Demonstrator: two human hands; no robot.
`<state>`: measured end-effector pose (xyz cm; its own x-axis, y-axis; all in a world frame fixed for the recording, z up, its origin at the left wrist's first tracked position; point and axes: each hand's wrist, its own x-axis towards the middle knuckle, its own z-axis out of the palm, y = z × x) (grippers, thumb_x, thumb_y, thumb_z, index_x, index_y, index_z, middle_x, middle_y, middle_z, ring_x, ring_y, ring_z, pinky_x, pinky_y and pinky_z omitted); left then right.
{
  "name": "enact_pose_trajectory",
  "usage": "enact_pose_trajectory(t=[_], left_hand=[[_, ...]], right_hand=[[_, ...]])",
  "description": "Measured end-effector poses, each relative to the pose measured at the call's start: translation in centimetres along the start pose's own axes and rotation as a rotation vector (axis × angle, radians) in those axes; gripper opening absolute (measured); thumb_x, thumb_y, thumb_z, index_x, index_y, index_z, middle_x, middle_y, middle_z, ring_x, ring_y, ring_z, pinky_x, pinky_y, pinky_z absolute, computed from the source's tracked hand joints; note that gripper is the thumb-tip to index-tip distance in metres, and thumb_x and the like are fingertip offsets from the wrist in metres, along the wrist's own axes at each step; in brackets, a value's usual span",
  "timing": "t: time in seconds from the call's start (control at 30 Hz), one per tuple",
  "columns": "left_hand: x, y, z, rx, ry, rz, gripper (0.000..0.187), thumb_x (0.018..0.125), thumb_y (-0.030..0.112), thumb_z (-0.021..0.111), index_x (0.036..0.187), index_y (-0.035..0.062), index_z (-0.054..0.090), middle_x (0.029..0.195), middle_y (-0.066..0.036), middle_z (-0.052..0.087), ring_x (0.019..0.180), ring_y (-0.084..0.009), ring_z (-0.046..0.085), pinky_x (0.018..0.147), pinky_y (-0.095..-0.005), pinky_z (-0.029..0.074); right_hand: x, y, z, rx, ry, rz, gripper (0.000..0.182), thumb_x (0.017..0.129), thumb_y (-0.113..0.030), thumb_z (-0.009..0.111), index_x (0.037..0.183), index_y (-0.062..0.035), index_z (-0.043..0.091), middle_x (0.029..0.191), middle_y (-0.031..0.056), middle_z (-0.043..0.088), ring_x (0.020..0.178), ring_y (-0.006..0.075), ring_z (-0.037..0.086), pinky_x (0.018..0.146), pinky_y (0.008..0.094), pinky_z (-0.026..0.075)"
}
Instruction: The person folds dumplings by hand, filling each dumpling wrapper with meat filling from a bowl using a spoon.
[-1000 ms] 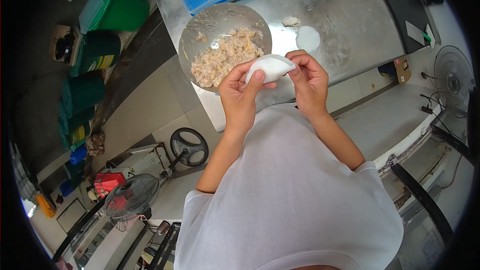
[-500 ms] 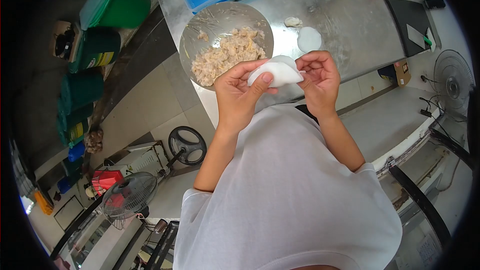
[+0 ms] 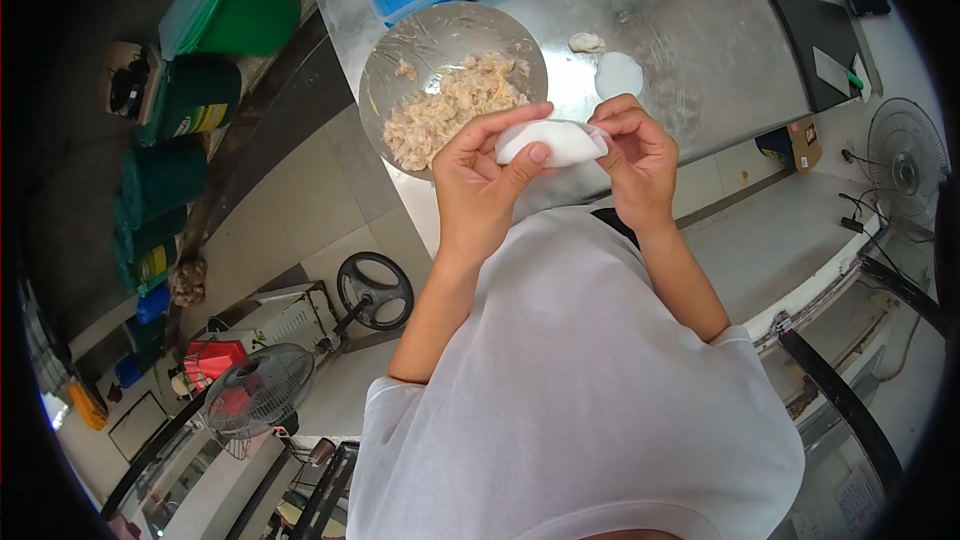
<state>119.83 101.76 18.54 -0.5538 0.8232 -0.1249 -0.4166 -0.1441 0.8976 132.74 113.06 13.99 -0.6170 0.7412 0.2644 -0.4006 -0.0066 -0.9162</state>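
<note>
edge-closing step, as judged: the left hand point(image 3: 476, 168) curls around a folded white wrapper point(image 3: 558, 143) while the right hand point(image 3: 642, 152) pinches its right end. the wrapper is held up near the metal bowl point(image 3: 425, 33). the next move appears to call for even pinching along its edge.

The dumpling wrapper point(image 3: 556, 145) is white, smooth and matte, folded over into a plump half-moon, its long side running roughly crosswise. Its near face bulges; a thinner, greyer layer shows behind toward the right end. It is held up, apart from the desk point(image 3: 700, 50), the left end cradled and the right end pinched by fingers point(image 3: 622, 127). What lies inside is hidden.
</note>
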Motion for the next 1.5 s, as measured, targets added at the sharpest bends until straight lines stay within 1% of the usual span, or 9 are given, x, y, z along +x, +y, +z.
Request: enact_pose_trajectory(t=[0.13,0.23,0.53,0.73,0.77,0.87,1.07,1.37,1.5], left_hand=[[-0.3,-0.9,-0.3,-0.072,0.057,-0.035,0.045,0.082,0.002,0.075,0.121,-0.0082,0.054,0.115,-0.019,0.064,0.102,-0.0220,0.066,0.081,-0.0316,0.061],[-0.5,-1.3,-0.1,0.099,0.011,0.150,0.046,0.080,0.002,0.077,0.119,-0.0073,0.056,0.110,-0.017,0.066,0.098,-0.0215,0.067,0.076,-0.0329,0.062],[-0.1,-0.2,0.1,0.045,0.015,0.014,0.048,0.078,0.001,0.078,0.120,-0.0057,0.056,0.104,-0.018,0.067,0.091,-0.0199,0.068,0.069,-0.0279,0.061],[-0.2,-1.7,-0.2,-0.552,-0.031,-0.238,0.064,0.077,0.001,0.080,0.133,-0.0001,0.049,0.116,-0.011,0.064,0.101,-0.0135,0.064,0.077,-0.0200,0.056],[-0.3,-2.3,-0.4,-0.589,-0.032,-0.267,0.062,0.077,0.004,0.080,0.132,0.0000,0.051,0.120,-0.010,0.062,0.105,-0.0128,0.062,0.087,-0.0223,0.054],[-0.2,-2.0,0.6,-0.533,-0.082,-0.273,0.052,0.082,0.010,0.078,0.127,-0.0006,0.056,0.116,-0.010,0.064,0.103,-0.0135,0.062,0.085,-0.0260,0.054],[0.0,-1.6,0.4,-0.036,0.012,-0.042,0.032,0.090,0.020,0.071,0.112,-0.0030,0.065,0.101,-0.009,0.068,0.088,-0.0114,0.064,0.068,-0.0244,0.050],[-0.2,-0.8,1.8,-0.002,0.011,0.018,0.026,0.086,0.016,0.075,0.102,-0.0018,0.066,0.086,-0.006,0.068,0.067,-0.0085,0.057,0.056,-0.0226,0.045],[-0.3,-1.0,0.7,0.032,0.027,-0.067,0.024,0.085,0.010,0.075,0.102,-0.0049,0.068,0.091,-0.007,0.069,0.071,-0.0064,0.059,0.058,-0.0192,0.045]], right_hand=[[0.0,-0.5,0.0,-0.084,0.031,-0.012,0.014,0.088,-0.007,0.071,0.095,0.0028,0.065,0.096,0.0074,0.058,0.087,0.0126,0.055,0.079,0.0265,0.046],[0.0,-0.5,-0.1,-0.084,0.029,-0.043,0.014,0.088,-0.007,0.071,0.095,0.0033,0.064,0.098,0.0083,0.059,0.088,0.0127,0.055,0.079,0.0269,0.046],[0.2,-0.8,-0.2,0.027,-0.061,-0.002,0.021,0.090,-0.008,0.069,0.106,0.0007,0.059,0.103,0.0102,0.060,0.092,0.0125,0.057,0.080,0.0264,0.048],[-0.2,-0.5,1.3,0.205,-0.022,0.058,0.016,0.092,-0.011,0.066,0.101,-0.0009,0.056,0.106,0.0102,0.059,0.094,0.0128,0.056,0.083,0.0271,0.048],[-0.3,0.1,1.2,0.190,-0.039,0.017,0.016,0.092,-0.011,0.066,0.101,-0.0010,0.056,0.108,0.0105,0.058,0.095,0.0129,0.056,0.083,0.0273,0.048],[-0.4,0.4,1.1,0.192,-0.042,0.003,0.017,0.092,-0.010,0.066,0.101,-0.0002,0.056,0.108,0.0104,0.057,0.094,0.0123,0.056,0.080,0.0259,0.049],[-0.4,-1.4,1.2,0.083,-0.003,0.053,0.013,0.093,-0.007,0.064,0.100,0.0015,0.056,0.103,0.0088,0.057,0.090,0.0119,0.058,0.076,0.0252,0.051],[-0.3,-2.1,1.0,0.087,0.030,0.116,0.012,0.093,-0.006,0.063,0.099,0.0029,0.056,0.100,0.0088,0.057,0.082,0.0123,0.060,0.072,0.0265,0.053],[-0.5,-1.8,0.9,0.100,0.022,0.084,0.013,0.092,-0.006,0.064,0.098,0.0027,0.057,0.100,0.0088,0.057,0.083,0.0124,0.060,0.073,0.0269,0.053]])
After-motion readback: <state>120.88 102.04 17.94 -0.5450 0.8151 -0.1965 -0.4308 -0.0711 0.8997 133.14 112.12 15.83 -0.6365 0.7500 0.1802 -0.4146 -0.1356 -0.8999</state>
